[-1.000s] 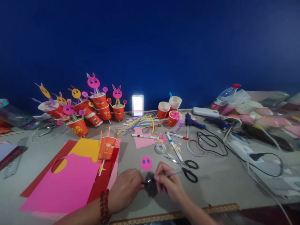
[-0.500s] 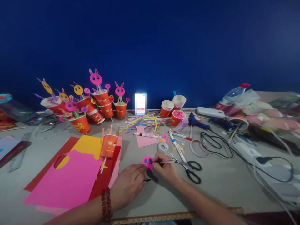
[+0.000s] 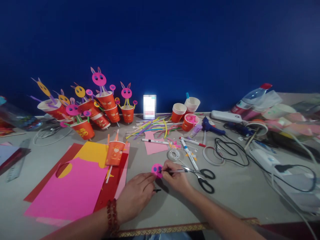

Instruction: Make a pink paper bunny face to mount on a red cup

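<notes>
A small pink paper disc (image 3: 155, 165) with two blue-purple eye spots is at the middle front of the table. My left hand (image 3: 138, 188), with a beaded bracelet at the wrist, grips its left edge between the fingertips. From beneath those fingers pokes a dark tip, perhaps a pen cap (image 3: 157, 190). My right hand (image 3: 175, 176) is closed round a slim pen (image 3: 178, 171), its point on the disc near the right eye spot. Black-handled scissors (image 3: 207, 180) lie open just right of that hand. A roll of white tape (image 3: 173, 154) sits behind it.
Coloured paper sheets (image 3: 67, 193) and a red paper cup (image 3: 115, 153) lie at left. Decorated cups with paper rabbit faces (image 3: 99, 79) stand behind them. Pipe cleaners (image 3: 152, 128), markers (image 3: 189, 155) and stacked cups (image 3: 178, 112) fill the back. A glue gun (image 3: 212, 126) and cables lie right.
The pen point stays at the right eye spot, with only slight movement of my right hand. My left hand keeps its grip on the disc. The whole view has shifted slightly.
</notes>
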{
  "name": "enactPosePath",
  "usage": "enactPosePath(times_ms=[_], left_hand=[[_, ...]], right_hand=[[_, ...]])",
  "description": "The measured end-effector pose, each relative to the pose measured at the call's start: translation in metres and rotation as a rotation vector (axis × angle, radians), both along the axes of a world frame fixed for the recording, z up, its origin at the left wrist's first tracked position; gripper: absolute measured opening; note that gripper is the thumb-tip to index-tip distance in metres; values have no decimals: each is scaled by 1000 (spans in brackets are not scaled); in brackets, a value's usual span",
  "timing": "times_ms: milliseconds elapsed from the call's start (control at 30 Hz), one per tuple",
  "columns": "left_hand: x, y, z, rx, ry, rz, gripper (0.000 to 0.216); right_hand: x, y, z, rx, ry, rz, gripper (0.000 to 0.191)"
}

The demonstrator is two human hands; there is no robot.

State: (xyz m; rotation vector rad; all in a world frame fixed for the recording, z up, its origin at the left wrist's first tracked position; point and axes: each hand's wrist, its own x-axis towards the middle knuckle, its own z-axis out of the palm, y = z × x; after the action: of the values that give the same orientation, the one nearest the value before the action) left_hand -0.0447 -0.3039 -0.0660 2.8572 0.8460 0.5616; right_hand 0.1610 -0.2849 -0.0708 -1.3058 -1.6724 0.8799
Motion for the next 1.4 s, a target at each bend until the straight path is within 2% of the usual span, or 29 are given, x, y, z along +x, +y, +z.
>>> enactPosePath(times_ms=[1000,1400], left_hand=[[0,-1,4,-1,-24,7,17],[0,-1,2,18,-28,10,19]], right_hand=[[0,0,1,6,-29,-7,12],[1,0,-5,34,-22,4,12]])
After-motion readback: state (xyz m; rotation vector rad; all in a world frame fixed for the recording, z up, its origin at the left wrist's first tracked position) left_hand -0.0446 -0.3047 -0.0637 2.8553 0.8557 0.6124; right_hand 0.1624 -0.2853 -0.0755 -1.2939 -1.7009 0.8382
